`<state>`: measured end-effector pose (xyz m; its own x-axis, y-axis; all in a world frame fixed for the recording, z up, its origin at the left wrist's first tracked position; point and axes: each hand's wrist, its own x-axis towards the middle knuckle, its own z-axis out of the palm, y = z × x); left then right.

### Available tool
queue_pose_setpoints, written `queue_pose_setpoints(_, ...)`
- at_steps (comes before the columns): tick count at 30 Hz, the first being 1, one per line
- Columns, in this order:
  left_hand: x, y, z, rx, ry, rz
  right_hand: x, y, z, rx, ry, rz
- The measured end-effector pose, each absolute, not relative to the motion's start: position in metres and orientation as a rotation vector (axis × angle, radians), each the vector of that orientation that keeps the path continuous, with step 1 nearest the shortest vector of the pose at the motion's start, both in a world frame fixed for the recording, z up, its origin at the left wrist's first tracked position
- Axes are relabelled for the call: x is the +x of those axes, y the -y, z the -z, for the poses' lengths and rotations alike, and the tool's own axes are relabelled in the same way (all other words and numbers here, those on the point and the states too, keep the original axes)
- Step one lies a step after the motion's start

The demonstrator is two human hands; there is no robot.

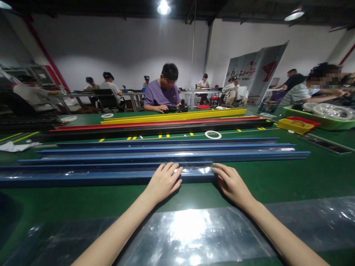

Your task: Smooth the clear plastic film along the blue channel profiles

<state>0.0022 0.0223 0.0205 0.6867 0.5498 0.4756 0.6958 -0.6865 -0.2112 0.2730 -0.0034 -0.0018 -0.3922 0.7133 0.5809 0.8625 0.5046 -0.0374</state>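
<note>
A long blue channel strip point(83, 180) lies across the green table just ahead of me, with shiny clear film point(194, 169) inside its right end. My left hand point(163, 181) is bent over this strip a short way in from that end, fingers inside the channel and thumb against the near wall. At the very tip of the strip is my right hand point(231, 184), its fingertips closed at the edge of the film; its thumb is partly hidden. Directly behind lie several more blue channel strips point(111, 159), parallel to the first.
A wide clear plastic sheet point(194, 236) covers the near table. Farther back lie black and red strips point(155, 127), a yellow strip point(177, 116) and a white tape roll point(213, 135). A green bin point(327, 123) and yellow tray point(295, 126) stand right. A person point(162, 92) sits opposite.
</note>
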Motion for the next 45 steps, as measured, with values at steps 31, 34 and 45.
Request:
queue_pose_setpoints(31, 0.006, -0.017, -0.002, -2.294, 1.130, 0.794, 0.270, 0.007, 0.006, -1.231, 2.172, -0.088)
queue_pose_setpoints(34, 0.006, -0.016, -0.002, -2.298, 1.128, 0.831, 0.269, 0.007, 0.005, -1.239, 2.166, -0.107)
queue_pose_setpoints(45, 0.007, -0.015, -0.003, -2.329, 1.138, 0.810, 0.268, 0.007, 0.003, -1.265, 2.163, -0.171)
